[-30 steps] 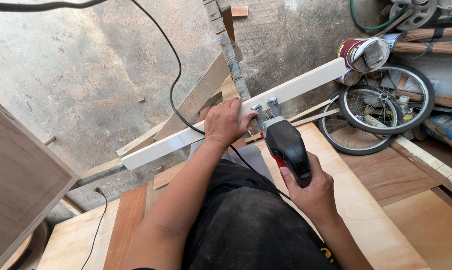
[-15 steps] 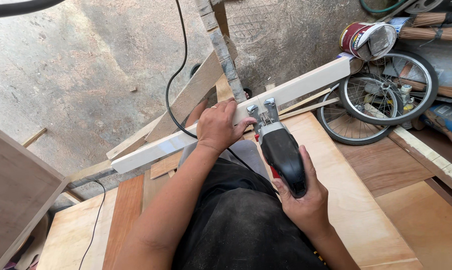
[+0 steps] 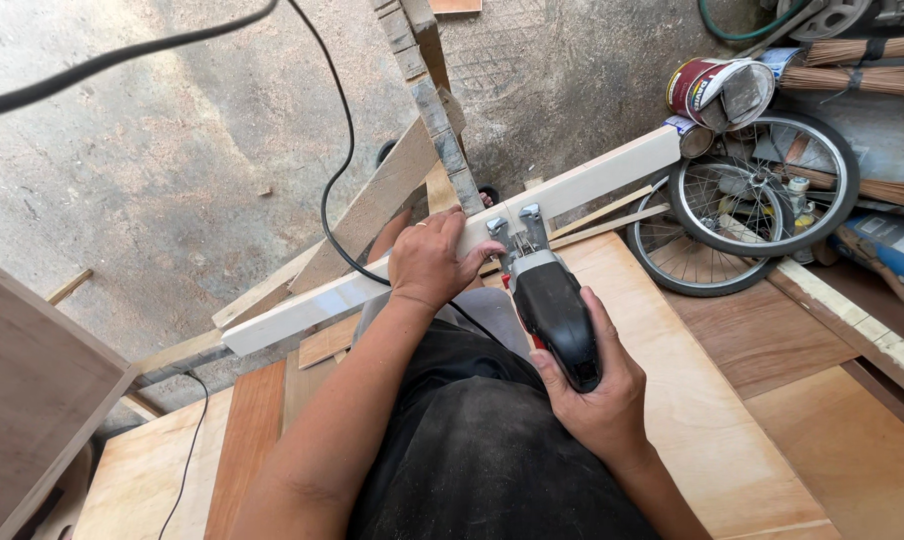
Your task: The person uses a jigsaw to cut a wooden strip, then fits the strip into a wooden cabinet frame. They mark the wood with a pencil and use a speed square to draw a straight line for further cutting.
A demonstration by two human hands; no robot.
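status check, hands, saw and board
Left hand pressing white board down. Right hand gripping black jigsaw, nose at board edge. Black cord trails close behind the board.

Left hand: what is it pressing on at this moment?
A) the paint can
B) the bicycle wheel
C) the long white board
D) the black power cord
C: the left hand lies flat on the long white board, beside the front of the black power saw that the right hand grips.
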